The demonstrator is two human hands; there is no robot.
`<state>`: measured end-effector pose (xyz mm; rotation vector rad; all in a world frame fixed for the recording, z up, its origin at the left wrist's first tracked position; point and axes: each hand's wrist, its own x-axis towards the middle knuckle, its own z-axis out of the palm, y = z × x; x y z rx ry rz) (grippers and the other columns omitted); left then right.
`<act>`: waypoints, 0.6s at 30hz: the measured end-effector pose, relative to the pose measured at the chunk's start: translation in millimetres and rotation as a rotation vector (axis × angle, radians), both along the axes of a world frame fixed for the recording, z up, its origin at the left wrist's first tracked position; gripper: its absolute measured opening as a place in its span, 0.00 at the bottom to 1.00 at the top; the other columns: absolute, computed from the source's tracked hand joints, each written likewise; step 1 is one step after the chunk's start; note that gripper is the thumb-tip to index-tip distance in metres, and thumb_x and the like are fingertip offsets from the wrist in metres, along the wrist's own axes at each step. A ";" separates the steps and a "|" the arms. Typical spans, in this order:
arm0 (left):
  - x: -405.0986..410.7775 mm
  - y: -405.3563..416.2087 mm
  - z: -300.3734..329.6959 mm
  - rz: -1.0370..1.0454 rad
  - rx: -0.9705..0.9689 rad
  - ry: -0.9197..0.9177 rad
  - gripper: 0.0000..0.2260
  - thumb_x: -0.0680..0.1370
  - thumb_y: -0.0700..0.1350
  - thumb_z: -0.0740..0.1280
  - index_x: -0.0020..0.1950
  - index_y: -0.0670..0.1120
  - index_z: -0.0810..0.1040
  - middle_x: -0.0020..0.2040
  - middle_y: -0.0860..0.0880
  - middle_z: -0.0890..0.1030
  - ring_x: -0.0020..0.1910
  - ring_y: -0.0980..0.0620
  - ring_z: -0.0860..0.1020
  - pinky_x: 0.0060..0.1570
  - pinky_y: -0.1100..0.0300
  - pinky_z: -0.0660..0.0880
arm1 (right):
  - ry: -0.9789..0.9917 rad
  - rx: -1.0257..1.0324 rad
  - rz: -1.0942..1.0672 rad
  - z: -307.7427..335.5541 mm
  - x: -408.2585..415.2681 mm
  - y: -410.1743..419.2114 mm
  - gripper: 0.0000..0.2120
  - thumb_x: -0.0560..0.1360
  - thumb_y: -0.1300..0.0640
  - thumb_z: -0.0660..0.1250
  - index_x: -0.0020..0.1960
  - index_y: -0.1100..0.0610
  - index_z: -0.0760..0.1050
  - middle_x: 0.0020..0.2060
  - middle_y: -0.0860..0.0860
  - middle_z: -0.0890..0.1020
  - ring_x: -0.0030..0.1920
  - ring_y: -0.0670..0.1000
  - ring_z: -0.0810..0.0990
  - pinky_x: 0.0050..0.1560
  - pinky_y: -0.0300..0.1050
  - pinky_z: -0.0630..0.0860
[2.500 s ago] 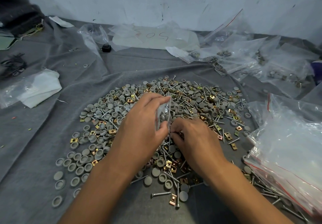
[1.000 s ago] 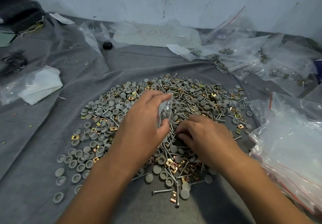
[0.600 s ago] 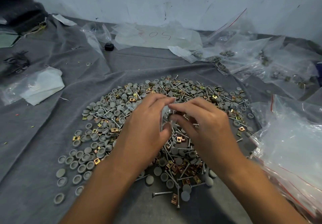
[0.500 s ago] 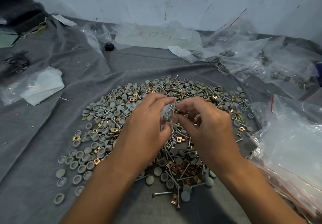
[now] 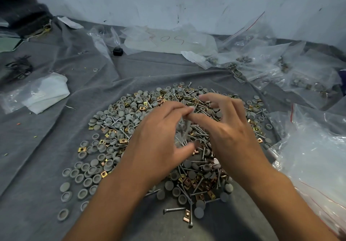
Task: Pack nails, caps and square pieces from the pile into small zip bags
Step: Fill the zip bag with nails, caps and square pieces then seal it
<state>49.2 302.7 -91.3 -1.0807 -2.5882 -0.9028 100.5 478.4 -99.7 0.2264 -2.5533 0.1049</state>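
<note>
Two hands over the pile of grey caps, nails and gold square pieces, in the middle of the grey cloth. Left hand curled round a small clear zip bag, thumb low, fingers on top. Right hand just beside it, first finger at the bag's top, other fingers spread wide and loose; cannot tell if pinching anything. Big clear bags at the cloth's right edge. Filled little bags near the far right corner
</note>
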 end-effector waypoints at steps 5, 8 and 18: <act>0.9 -6.0 10.3 -0.121 0.094 0.145 0.27 0.71 0.45 0.74 0.70 0.47 0.75 0.66 0.53 0.77 0.64 0.57 0.74 0.66 0.55 0.74 | 0.078 -0.056 0.100 19.2 8.1 0.6 0.06 0.78 0.63 0.71 0.54 0.55 0.82 0.65 0.55 0.76 0.62 0.56 0.71 0.59 0.45 0.72; 0.0 -12.8 19.1 -0.122 0.337 0.126 0.21 0.74 0.42 0.73 0.67 0.50 0.76 0.62 0.57 0.79 0.59 0.60 0.79 0.57 0.66 0.76 | 0.123 -0.250 0.194 35.7 10.8 1.4 0.04 0.80 0.57 0.69 0.52 0.56 0.82 0.57 0.52 0.80 0.56 0.53 0.77 0.57 0.45 0.74; -8.3 -13.2 18.6 0.049 0.855 -0.668 0.22 0.66 0.46 0.76 0.59 0.48 0.78 0.46 0.50 0.87 0.44 0.54 0.85 0.41 0.64 0.80 | -0.284 -1.126 0.135 28.7 7.2 11.4 0.04 0.77 0.52 0.70 0.52 0.44 0.81 0.44 0.45 0.84 0.42 0.43 0.81 0.41 0.36 0.77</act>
